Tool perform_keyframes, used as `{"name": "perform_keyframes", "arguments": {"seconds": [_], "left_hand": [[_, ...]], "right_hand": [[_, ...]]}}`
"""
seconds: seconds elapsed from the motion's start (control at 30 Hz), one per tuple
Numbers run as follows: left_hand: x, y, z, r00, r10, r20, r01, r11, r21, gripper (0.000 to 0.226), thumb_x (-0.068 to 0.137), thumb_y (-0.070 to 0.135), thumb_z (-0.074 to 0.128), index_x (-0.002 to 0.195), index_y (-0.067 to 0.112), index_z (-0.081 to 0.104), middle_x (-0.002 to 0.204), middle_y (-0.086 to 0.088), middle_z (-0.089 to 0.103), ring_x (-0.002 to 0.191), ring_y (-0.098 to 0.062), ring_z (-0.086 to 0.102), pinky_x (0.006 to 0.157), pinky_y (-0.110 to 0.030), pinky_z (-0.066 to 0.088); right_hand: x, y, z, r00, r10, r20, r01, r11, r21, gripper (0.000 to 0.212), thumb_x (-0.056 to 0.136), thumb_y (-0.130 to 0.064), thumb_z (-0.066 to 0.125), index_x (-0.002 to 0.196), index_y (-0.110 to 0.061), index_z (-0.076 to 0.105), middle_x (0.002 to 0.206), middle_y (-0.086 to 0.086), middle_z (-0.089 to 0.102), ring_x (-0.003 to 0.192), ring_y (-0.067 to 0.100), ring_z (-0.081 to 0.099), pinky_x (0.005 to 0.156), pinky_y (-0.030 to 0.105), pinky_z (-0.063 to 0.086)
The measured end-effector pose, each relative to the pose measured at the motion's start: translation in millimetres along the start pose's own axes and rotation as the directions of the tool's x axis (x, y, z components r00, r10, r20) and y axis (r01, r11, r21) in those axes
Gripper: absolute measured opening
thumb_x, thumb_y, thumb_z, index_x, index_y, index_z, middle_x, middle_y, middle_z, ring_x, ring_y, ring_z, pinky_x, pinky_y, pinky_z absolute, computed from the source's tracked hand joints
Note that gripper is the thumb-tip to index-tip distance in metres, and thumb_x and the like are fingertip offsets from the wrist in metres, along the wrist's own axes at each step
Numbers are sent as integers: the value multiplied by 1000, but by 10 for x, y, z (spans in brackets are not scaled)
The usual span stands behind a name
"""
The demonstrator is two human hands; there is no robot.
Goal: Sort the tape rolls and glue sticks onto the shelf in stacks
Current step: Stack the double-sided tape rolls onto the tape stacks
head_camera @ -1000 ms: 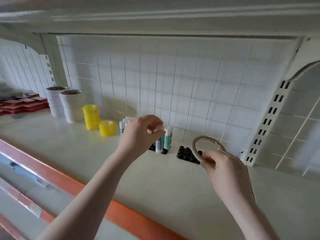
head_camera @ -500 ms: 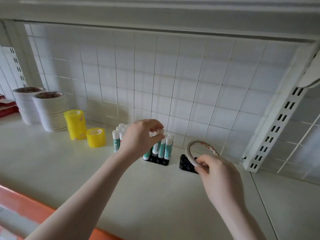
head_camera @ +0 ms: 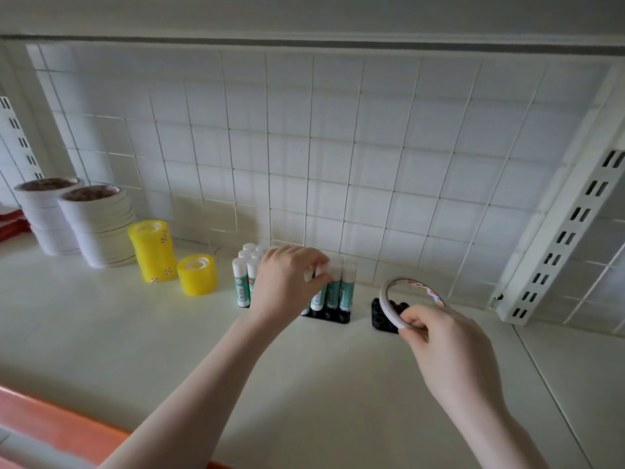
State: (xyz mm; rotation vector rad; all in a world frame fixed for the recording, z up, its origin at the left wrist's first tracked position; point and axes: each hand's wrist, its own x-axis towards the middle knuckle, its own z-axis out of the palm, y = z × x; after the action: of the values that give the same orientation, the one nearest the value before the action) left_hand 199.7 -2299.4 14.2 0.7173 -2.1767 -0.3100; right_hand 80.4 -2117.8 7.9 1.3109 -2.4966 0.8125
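Seating a glue stick (head_camera: 318, 292) into its black holder (head_camera: 329, 316), my left hand (head_camera: 287, 282) pinches the white cap between thumb and fingertips, among the other upright glue sticks (head_camera: 244, 279) near the back of the shelf (head_camera: 169, 350). My right hand (head_camera: 443, 346) grips a thin roll of white tape (head_camera: 389, 306) by its lower rim, held on edge just above a second, empty black holder (head_camera: 380, 316).

My worry is the crowding: the sticks stand touching, and my left knuckles lie against the neighbours, so a sideways nudge as I let go could tip several at once. I judge the stick is not fully down in its socket, though my hand hides the base. The tape roll is held only at one point and could swing or slip onto the empty holder.

Further left stand a short yellow tape roll (head_camera: 197, 275), a taller yellow stack (head_camera: 153, 250) and two stacks of white tape rolls (head_camera: 99, 228), the likely home for my roll. The glue sticks and my left arm lie between it and those stacks. Red items (head_camera: 12, 225) sit at the far left edge.
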Motion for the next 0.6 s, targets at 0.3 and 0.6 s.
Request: {"name": "perform_keyframes", "arguments": {"seconds": [0.3,0.6], "left_hand": [[-27,-100,93,997,60,-53,-59,998,19,14,66,29,67,72,16,69,75,5,66,74,-25,60,70,-35,44],[-61,-224,198,962,219,-161,-211,975,66,7,67,22,71,71,16,71,78,7,67,79,-14,49,62,-36,49]], "right_hand": [[6,-1,33,1000,12,17,-12,1000,-18,5,80,-13,70,78,-17,68,76,-2,68,72,27,58,60,30,38],[17,-1,69,1000,4,7,-4,1000,1,6,78,-13,71,80,-18,69,76,-3,68,72,27,58,60,29,32]]}}
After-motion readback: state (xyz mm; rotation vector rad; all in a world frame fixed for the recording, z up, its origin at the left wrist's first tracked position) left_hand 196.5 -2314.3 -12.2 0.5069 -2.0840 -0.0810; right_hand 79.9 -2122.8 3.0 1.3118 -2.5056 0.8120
